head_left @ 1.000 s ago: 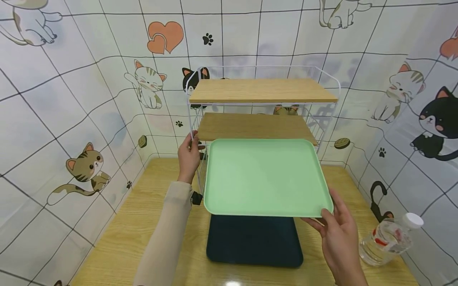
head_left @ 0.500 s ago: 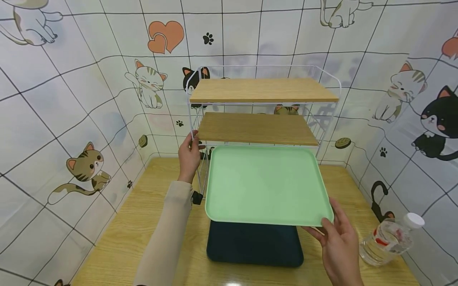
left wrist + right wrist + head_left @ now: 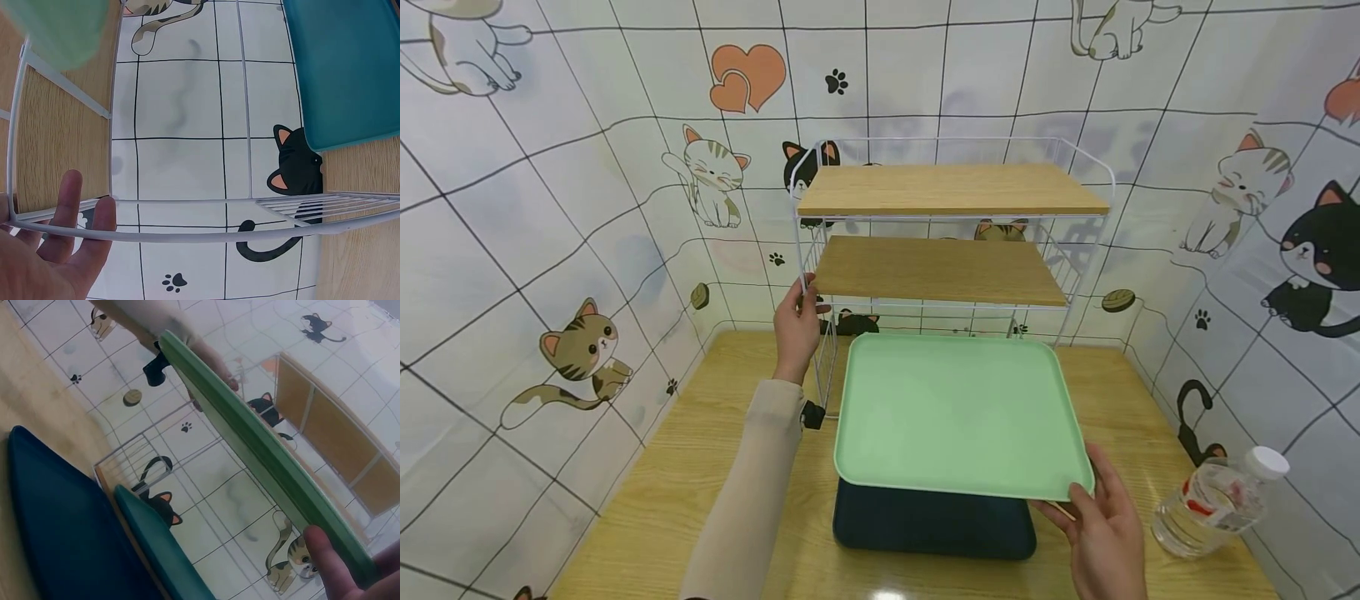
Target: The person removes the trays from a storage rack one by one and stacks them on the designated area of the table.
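My right hand (image 3: 1097, 521) pinches a light green tray (image 3: 962, 417) at its near right corner, thumb on top and fingers beneath. The tray hangs in front of a white wire rack (image 3: 800, 242), tilted, above a dark blue tray (image 3: 932, 525) on the table. My left hand (image 3: 797, 329) grips the rack's left front post beside the middle wooden shelf (image 3: 936, 268). In the left wrist view its fingers (image 3: 103, 215) are hooked round the white wire. A teal tray (image 3: 350, 75) lies on the rack's bottom shelf; in the head view the green tray hides it.
The rack's top wooden shelf (image 3: 951, 190) stands above the middle one. A clear bottle (image 3: 1206, 508) with a white cap leans at the right of the wooden table (image 3: 647, 500). Cat-patterned walls (image 3: 902, 75) enclose the back and both sides.
The green tray and my right hand have moved down and toward me, uncovering the middle shelf's front edge and covering more of the dark blue tray. My left hand stays on the rack.
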{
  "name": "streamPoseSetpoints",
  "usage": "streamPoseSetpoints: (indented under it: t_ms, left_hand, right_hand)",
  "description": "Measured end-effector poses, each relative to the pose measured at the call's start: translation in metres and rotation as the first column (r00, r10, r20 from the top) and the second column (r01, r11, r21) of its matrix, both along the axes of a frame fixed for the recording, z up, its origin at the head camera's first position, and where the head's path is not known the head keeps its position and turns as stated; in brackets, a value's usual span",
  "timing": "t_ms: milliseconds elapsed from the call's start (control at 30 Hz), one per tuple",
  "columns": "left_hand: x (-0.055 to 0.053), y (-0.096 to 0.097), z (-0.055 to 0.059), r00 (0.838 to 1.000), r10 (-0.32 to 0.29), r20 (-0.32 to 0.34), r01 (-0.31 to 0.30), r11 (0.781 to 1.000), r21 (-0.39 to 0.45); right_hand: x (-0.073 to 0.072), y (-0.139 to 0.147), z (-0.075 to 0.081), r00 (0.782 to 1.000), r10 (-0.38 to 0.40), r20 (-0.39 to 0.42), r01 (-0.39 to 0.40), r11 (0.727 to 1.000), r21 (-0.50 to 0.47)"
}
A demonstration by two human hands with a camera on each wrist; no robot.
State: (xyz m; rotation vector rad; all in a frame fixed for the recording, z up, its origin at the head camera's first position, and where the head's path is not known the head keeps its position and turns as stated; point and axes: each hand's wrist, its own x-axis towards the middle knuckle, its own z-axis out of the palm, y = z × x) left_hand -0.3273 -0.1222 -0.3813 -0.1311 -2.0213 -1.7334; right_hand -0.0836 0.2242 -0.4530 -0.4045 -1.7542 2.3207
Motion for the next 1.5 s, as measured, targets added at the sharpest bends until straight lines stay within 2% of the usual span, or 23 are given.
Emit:
streamPoseSetpoints:
  t_ms: [400,700,933,1300,1500]
  left_hand:
    - [0.001,-0.002,-0.002,1.000,-0.012,-0.015,0.012,1.000,-0.012]
    - [0.000,-0.003,-0.004,0.999,-0.018,-0.031,0.018,1.000,-0.011]
    - [0.002,-0.002,-0.002,1.000,-0.021,-0.011,0.021,1.000,-0.010]
    - [0.002,-0.001,-0.002,1.000,-0.021,-0.013,0.021,1.000,-0.006]
    - [0.001,-0.001,-0.003,1.000,-0.019,-0.016,0.019,1.000,0.000]
  right_hand:
    - [0.003,-0.008,-0.019,0.987,-0.013,0.158,0.009,1.000,0.025]
    - [0.004,-0.012,-0.036,0.986,0.006,0.169,-0.007,1.000,0.006]
    - [0.004,-0.013,-0.048,0.982,0.022,0.189,-0.025,1.000,0.011]
    - [0.004,-0.015,-0.064,0.972,0.066,0.228,-0.066,0.998,-0.004]
    - [0.003,-0.014,-0.074,0.961,0.065,0.269,-0.062,0.998,-0.018]
